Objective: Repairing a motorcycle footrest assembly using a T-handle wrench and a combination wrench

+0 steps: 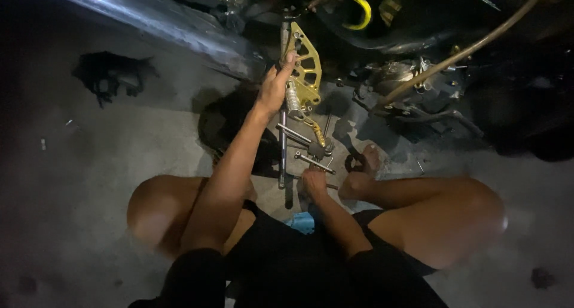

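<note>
A long rod (282,146) is steadied upright beside a gold bracket (305,69), clasped high by the left hand (275,88), while the right hand (313,181) is closed on a crossbar (314,162) low by the floor (89,164).

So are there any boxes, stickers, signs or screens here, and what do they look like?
None that I can see: no box, sticker, sign or screen shows.
The left hand rests by a gold cut-out metal bracket.
The right hand is down by grey metal rods on the concrete floor.
</note>
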